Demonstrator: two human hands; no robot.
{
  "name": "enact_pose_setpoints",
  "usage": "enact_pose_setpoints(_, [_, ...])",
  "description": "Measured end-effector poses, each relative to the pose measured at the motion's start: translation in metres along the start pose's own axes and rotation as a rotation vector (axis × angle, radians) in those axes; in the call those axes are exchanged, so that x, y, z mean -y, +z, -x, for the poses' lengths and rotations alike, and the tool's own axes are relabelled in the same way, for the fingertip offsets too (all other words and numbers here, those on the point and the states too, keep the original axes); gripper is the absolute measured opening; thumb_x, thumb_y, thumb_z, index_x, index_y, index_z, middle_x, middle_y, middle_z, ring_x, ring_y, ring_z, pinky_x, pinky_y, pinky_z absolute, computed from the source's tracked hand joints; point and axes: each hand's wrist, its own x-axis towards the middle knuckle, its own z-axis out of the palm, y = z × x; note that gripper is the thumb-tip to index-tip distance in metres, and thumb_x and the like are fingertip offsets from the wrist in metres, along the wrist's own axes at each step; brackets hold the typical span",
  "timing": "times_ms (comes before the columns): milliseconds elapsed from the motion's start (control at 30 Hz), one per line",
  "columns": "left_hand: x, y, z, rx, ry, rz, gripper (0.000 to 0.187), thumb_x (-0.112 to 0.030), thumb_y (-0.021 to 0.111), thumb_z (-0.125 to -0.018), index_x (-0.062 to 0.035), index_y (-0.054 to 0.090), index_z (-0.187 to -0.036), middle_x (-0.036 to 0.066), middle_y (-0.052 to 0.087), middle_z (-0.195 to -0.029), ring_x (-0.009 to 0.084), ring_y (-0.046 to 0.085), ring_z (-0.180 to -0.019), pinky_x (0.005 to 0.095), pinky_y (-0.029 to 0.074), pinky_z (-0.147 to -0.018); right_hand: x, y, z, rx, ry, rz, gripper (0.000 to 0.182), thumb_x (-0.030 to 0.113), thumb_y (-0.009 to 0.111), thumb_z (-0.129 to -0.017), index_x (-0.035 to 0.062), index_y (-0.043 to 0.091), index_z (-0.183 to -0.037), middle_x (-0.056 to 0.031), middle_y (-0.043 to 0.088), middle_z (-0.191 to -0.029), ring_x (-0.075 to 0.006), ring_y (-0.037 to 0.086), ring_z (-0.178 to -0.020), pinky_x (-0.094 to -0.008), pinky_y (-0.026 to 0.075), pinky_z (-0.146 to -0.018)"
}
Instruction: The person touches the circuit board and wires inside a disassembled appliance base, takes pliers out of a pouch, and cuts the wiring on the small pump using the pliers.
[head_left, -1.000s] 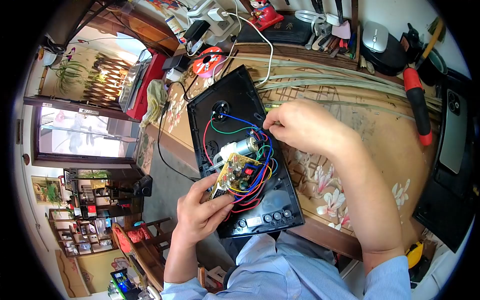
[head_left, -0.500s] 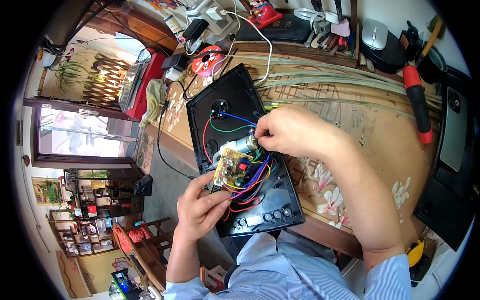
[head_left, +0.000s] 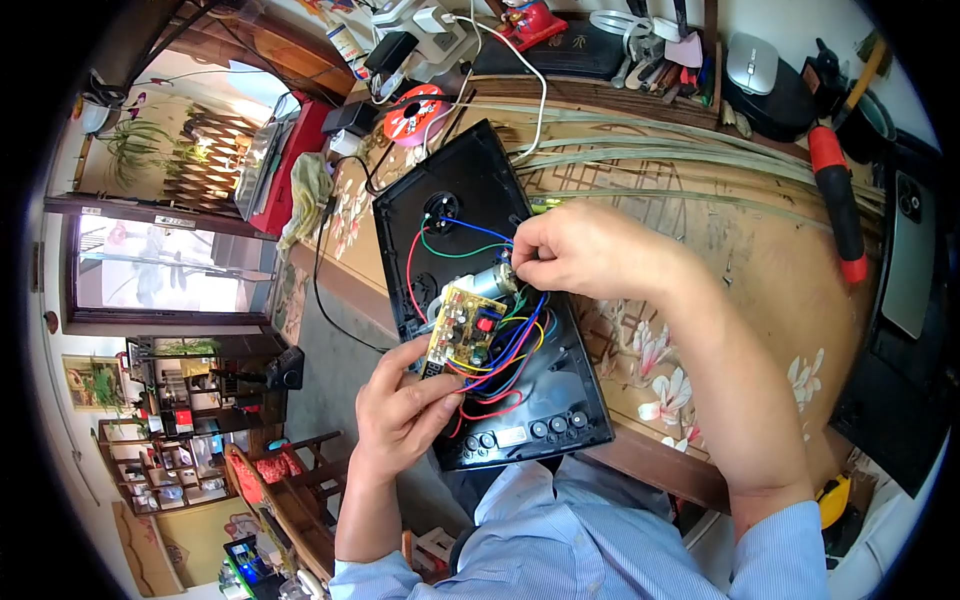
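The right hand (head_left: pixel 590 250) has moved inward from the edge of the black panel (head_left: pixel 470 160), and its fingertips now sit by the wire end of the silvery motor (head_left: pixel 487 284). Over the same stretch, the circuit board (head_left: pixel 468 325) has turned so more of its component side faces up. This seems to bring the handling to the wiring beside the motor, with the board steadied separately.

The left hand (head_left: pixel 400 410) holds the circuit board at its lower edge, fingers pinched narrow, just over the middle of the panel. The right hand's fingers are drawn close together; whether they grip a wire or something else, I cannot tell. Loose coloured wires (head_left: pixel 525 345) loop from the board towards the motor, on the board's 3 o'clock side.

The panel lies aslant, its far end towards 11 o'clock over the tabletop (head_left: pixel 780 300) and its near end towards 5 o'clock, close to the person's lap. A red-and-black tool (head_left: pixel 838 205) lies well apart at 2 o'clock, with a phone (head_left: pixel 908 260) beyond it. An orange-red spool (head_left: pixel 415 115) sits at 11 o'clock.
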Motion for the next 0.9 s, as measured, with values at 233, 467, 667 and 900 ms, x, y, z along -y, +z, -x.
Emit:
enact_pose_setpoints(233, [-0.0013,-0.0024,0.0004,0.037,-0.018,0.02,0.014,-0.002,0.074,-0.083,-0.0034,0.074,-0.097,0.02,0.061,-0.126,0.0145,0.066,-0.073,0.0259,0.051,-0.063,0.002,-0.0008,0.0003,-0.006,-0.028,0.056,0.021,0.023,0.065,-0.086,0.006,0.072,-0.094,-0.0134,0.07,-0.078,-0.0288,0.067,-0.072,-0.0392,0.051,-0.067])
enact_pose_setpoints(467, [-0.0018,0.0012,-0.0012,-0.024,-0.004,-0.01,0.016,-0.01,0.079,-0.08,-0.0098,0.077,-0.096,0.017,0.064,-0.123,0.0153,0.068,-0.066,0.0286,0.053,-0.061,0.0044,-0.0022,0.0015,-0.001,-0.005,0.108,0.022,0.024,0.064,-0.086,0.0063,0.072,-0.096,-0.0142,0.07,-0.081,-0.0294,0.068,-0.076,-0.0391,0.051,-0.069])
enact_pose_setpoints(667, [-0.0049,-0.0033,0.0019,0.036,-0.057,0.013,0.015,-0.004,0.075,-0.083,-0.0055,0.075,-0.099,0.02,0.061,-0.125,0.0165,0.067,-0.073,0.0282,0.052,-0.066,0.001,-0.0042,0.0016,0.018,-0.045,0.031,0.023,0.024,0.063,-0.089,0.004,0.07,-0.099,-0.0143,0.071,-0.086,-0.028,0.067,-0.079,-0.0388,0.051,-0.07])
enact_pose_setpoints(900, [-0.0037,-0.0025,0.0061,0.035,-0.046,0.017,0.017,-0.005,0.077,-0.082,-0.0059,0.075,-0.099,0.02,0.061,-0.125,0.0151,0.066,-0.071,0.0271,0.051,-0.061,0.0006,-0.0018,0.0013,0.003,-0.052,0.051,0.024,0.025,0.062,-0.093,0.0038,0.07,-0.103,-0.0145,0.07,-0.085,-0.0292,0.066,-0.078,-0.04,0.051,-0.071])
